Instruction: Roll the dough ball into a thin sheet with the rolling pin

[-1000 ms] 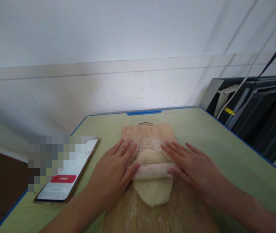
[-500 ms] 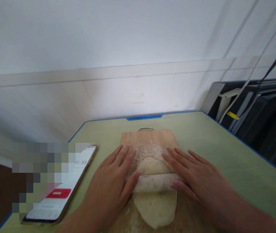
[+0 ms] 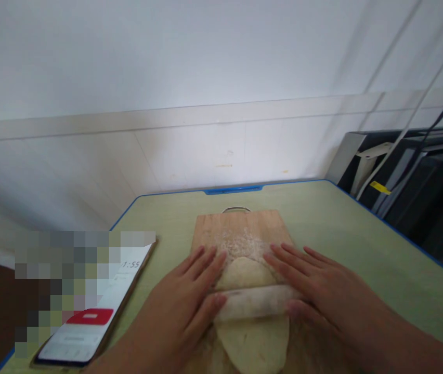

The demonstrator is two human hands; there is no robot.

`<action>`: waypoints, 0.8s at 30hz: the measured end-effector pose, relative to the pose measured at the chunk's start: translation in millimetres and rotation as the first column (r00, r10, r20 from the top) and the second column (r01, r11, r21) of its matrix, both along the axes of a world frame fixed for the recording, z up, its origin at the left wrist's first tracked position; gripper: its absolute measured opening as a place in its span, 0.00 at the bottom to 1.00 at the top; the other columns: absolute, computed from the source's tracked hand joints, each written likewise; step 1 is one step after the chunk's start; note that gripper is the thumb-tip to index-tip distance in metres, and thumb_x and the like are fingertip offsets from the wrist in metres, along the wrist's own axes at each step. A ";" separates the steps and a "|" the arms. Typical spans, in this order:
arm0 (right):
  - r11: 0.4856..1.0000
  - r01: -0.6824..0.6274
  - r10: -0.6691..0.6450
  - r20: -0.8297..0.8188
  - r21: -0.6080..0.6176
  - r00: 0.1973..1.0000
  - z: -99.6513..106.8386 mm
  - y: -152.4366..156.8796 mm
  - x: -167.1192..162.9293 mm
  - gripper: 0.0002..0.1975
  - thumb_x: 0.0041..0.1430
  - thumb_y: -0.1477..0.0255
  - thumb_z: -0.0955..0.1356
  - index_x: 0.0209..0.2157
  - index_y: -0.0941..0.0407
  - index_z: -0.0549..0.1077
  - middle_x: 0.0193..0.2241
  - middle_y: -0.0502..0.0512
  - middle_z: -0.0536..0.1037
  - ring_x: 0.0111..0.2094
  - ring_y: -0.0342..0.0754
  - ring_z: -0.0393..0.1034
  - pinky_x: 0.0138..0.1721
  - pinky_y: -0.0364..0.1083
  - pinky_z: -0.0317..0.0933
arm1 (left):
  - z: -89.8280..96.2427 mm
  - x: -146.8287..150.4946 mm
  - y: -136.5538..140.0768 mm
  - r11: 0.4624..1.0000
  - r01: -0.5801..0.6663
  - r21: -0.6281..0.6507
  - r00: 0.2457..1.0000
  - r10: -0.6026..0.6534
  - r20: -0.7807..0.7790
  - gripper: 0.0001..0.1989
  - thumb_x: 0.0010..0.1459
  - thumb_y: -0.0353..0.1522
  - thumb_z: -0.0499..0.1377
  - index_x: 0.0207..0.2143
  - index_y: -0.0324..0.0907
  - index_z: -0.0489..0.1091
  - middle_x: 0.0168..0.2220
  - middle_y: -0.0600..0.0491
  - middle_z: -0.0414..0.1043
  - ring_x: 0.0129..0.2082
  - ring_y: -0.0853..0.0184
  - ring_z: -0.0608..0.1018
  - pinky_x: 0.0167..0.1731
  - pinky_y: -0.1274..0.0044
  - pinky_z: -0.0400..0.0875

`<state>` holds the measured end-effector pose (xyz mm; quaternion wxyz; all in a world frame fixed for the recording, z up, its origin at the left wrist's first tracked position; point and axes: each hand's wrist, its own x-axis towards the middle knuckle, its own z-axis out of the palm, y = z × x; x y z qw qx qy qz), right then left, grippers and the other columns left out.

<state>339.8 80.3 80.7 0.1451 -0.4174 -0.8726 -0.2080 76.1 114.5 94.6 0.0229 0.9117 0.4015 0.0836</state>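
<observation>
A pale, flour-dusted rolling pin (image 3: 253, 303) lies crosswise on a flattened sheet of dough (image 3: 253, 340). The dough shows both beyond the pin and on its near side. My left hand (image 3: 184, 296) rests over the pin's left end, palm down, its fingers stretched forward and its thumb along the near side. Over the right end my right hand (image 3: 317, 291) lies the same way, fingers extended and slightly spread. Both ends of the pin are hidden under the hands. Beneath the dough is a wooden cutting board (image 3: 240, 223), with loose flour on its far half.
A phone (image 3: 116, 291), partly blurred out, lies left of the board on the green, blue-edged table (image 3: 167, 218). A white wall (image 3: 190, 150) stands behind the table. Dark flat panels (image 3: 432, 182) and cables stand off its right side.
Both hands and the rolling pin have moved slightly toward me over the dough. The view has shifted a little too.
</observation>
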 end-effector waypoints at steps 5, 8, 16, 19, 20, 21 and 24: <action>1.000 -0.001 0.000 -0.030 -0.025 1.000 5.6 0.3 -0.7 0.30 0.70 0.62 0.49 0.51 0.63 0.73 0.50 0.62 0.74 0.48 0.55 0.73 0.40 0.55 0.74 | -4.0 -3.8 -2.7 0.998 0.020 0.062 0.999 -0.019 -0.026 0.28 0.67 0.46 0.42 0.64 0.45 0.55 0.65 0.51 0.55 0.64 0.57 0.62 0.56 0.61 0.66; 0.998 0.035 -0.038 -0.040 -0.055 0.998 3.8 1.6 1.2 0.30 0.70 0.62 0.49 0.53 0.65 0.71 0.51 0.64 0.73 0.50 0.55 0.72 0.43 0.55 0.72 | -2.3 -1.4 -0.3 0.999 -0.023 0.044 0.998 0.026 -0.059 0.29 0.67 0.47 0.40 0.64 0.42 0.56 0.65 0.49 0.54 0.64 0.56 0.61 0.56 0.59 0.66; 0.997 0.067 -0.067 -0.007 0.024 0.998 -4.8 1.7 0.2 0.30 0.69 0.59 0.51 0.54 0.62 0.71 0.53 0.63 0.72 0.51 0.56 0.70 0.43 0.57 0.72 | -0.1 2.0 -3.5 0.996 -0.005 0.094 0.997 0.012 -0.071 0.29 0.67 0.47 0.42 0.64 0.43 0.57 0.64 0.50 0.56 0.64 0.57 0.62 0.56 0.62 0.67; 0.995 0.098 -0.099 -0.035 -0.019 0.994 -8.1 1.7 0.0 0.30 0.69 0.58 0.50 0.55 0.62 0.69 0.54 0.63 0.71 0.53 0.55 0.69 0.46 0.58 0.70 | -0.9 0.9 -1.1 0.998 -0.034 0.058 0.995 0.040 -0.092 0.29 0.67 0.47 0.39 0.63 0.41 0.57 0.64 0.49 0.57 0.63 0.58 0.63 0.56 0.63 0.67; 0.996 0.081 -0.082 -0.041 -0.029 0.996 -9.6 -0.5 0.5 0.30 0.69 0.58 0.50 0.55 0.62 0.69 0.53 0.63 0.72 0.52 0.56 0.70 0.46 0.58 0.70 | -1.5 -0.2 -1.9 0.998 -0.021 0.067 0.995 0.027 -0.094 0.29 0.68 0.46 0.39 0.63 0.42 0.57 0.64 0.50 0.58 0.63 0.59 0.64 0.55 0.64 0.68; 0.998 0.053 -0.054 -0.045 -0.038 0.997 -11.2 -3.3 1.2 0.30 0.68 0.57 0.51 0.55 0.62 0.69 0.53 0.63 0.73 0.52 0.56 0.71 0.46 0.58 0.71 | -2.2 -1.3 -3.5 0.996 0.005 0.087 0.996 0.003 -0.092 0.28 0.67 0.46 0.40 0.63 0.44 0.57 0.64 0.51 0.58 0.63 0.60 0.64 0.55 0.65 0.68; 0.997 -0.002 -0.004 -0.079 -0.077 0.997 -14.6 -8.9 4.0 0.30 0.66 0.55 0.56 0.57 0.61 0.67 0.55 0.64 0.71 0.54 0.57 0.69 0.47 0.58 0.70 | -2.6 -2.6 -7.1 0.988 0.054 0.146 0.997 -0.044 -0.070 0.27 0.66 0.46 0.45 0.63 0.46 0.57 0.64 0.52 0.57 0.63 0.58 0.63 0.56 0.65 0.67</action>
